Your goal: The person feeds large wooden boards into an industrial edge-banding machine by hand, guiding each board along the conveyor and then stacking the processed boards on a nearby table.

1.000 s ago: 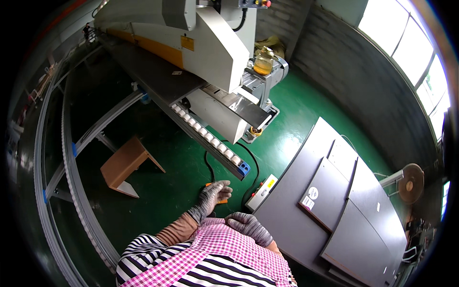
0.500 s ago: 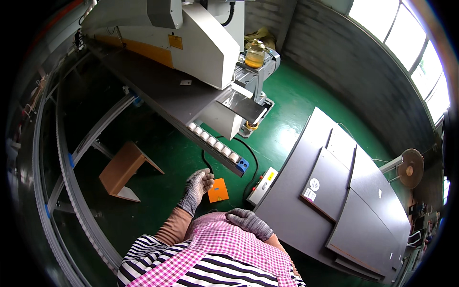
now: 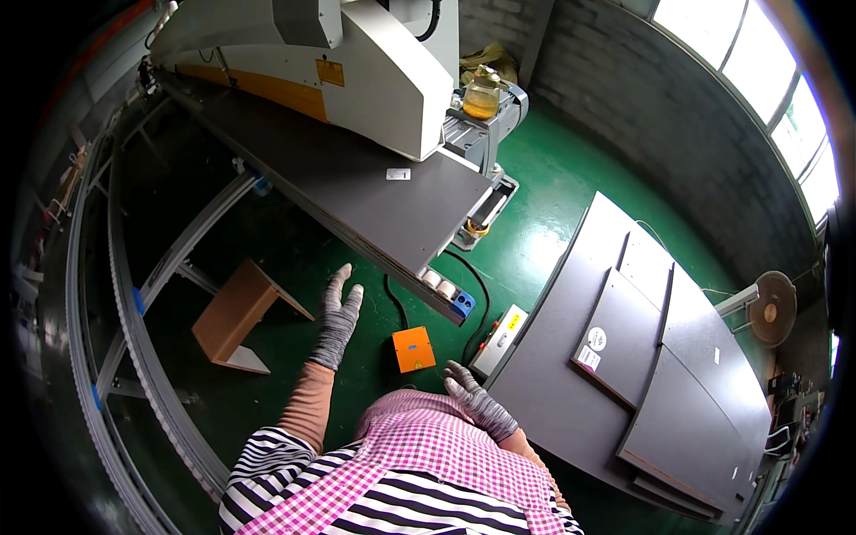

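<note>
A dark grey panel (image 3: 392,196) with a small white label lies on the machine's feed table and sticks out from under the white housing. Its near end covers most of the white rollers (image 3: 439,284) at the table's end. My left hand (image 3: 338,323), in a grey knit glove, reaches out below the panel's left edge, fingers extended and apart from it, holding nothing. Close to my apron, my right hand (image 3: 479,403) is also gloved, with fingers loosely stretched out and nothing in them. It is near the left edge of the stacked panels.
To the right stands a stack of dark panels (image 3: 597,419). An orange box (image 3: 413,349) and a white control box (image 3: 499,341) with a black cable are on the green floor. A brown angled board (image 3: 234,316) stands at left beside a curved rail frame (image 3: 125,330). A motor (image 3: 513,105) sits behind the table.
The dark panel has come further out of the machine toward me, over the rollers. My left hand has moved up and left and opened. My right hand has lifted slightly off my apron.
</note>
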`<state>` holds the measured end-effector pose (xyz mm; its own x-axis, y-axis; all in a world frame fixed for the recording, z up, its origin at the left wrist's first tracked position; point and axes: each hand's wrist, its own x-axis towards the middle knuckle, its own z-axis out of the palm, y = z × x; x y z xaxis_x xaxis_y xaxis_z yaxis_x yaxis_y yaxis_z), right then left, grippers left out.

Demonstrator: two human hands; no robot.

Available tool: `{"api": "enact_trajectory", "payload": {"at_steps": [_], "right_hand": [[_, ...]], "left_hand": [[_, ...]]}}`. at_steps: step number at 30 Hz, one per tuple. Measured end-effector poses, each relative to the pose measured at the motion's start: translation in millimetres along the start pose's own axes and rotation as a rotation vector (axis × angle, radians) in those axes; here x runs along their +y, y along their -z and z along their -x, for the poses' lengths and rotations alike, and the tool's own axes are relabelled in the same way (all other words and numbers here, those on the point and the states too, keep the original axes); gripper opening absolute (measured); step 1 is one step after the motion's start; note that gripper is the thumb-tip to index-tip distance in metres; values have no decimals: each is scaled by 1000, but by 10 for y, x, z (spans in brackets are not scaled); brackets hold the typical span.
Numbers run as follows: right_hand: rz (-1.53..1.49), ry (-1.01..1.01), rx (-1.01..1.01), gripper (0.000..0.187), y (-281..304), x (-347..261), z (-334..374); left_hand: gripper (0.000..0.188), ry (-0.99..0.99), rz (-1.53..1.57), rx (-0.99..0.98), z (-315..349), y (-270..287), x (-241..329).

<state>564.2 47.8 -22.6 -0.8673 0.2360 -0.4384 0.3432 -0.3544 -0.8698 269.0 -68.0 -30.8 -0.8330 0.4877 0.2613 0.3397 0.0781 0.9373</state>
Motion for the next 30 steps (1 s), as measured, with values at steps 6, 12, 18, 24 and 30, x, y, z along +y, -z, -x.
{"api": "enact_trajectory", "payload": {"at_steps": [6,12,18,24,30], "right_hand": [[-331,-112,-68,91,34,-55,-5],[-788,-76,42,100,125,80,-14],[-896,20,130,98,175,28,-9],[-1012,72,248,102,288,87,4],[-1175,200,272,89,415,152,69]], "left_hand": [[59,-258,-537,-50,-193,106,338],[65,-299,-661,-125,-365,-95,311],[68,-432,-727,-133,-496,-190,84],[71,-315,-839,-239,-550,-281,23],[69,-312,-920,-305,-551,-394,58]]}}
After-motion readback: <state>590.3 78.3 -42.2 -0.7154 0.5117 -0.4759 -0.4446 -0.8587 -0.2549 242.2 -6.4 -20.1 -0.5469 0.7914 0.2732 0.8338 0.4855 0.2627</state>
